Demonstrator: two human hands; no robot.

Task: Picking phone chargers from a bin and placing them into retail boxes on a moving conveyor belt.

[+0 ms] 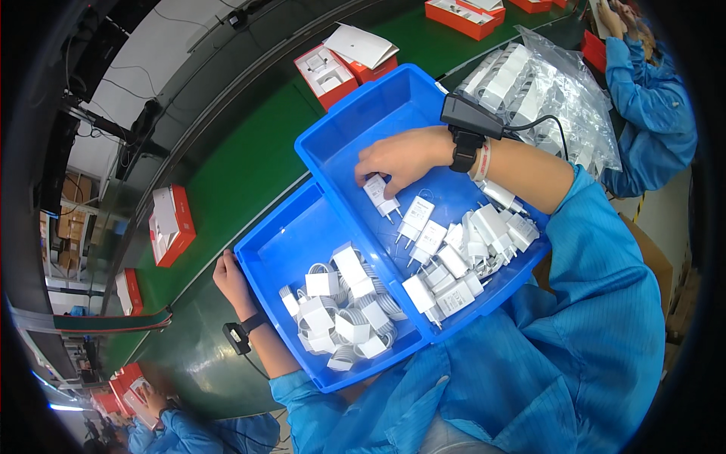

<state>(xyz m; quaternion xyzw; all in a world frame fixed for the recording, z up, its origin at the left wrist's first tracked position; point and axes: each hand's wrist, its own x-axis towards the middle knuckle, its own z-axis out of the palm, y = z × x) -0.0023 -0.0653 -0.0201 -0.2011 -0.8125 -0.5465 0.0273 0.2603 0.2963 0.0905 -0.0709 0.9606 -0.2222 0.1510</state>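
Inside the right compartment of the blue divided bin, the right hand pinches a white plug charger between its fingertips, just apart from the loose pile of chargers. Meanwhile the left hand grips the bin's left rim, fingers curled over the edge, beside the coiled white cables in the other compartment.

chargers in tray's right compartment, coiled cables in left, conveyor behind

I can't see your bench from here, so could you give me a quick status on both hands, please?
Right hand pinching a white plug adapter in the blue bin. Left hand gripping the bin's left edge. Nothing blocking.
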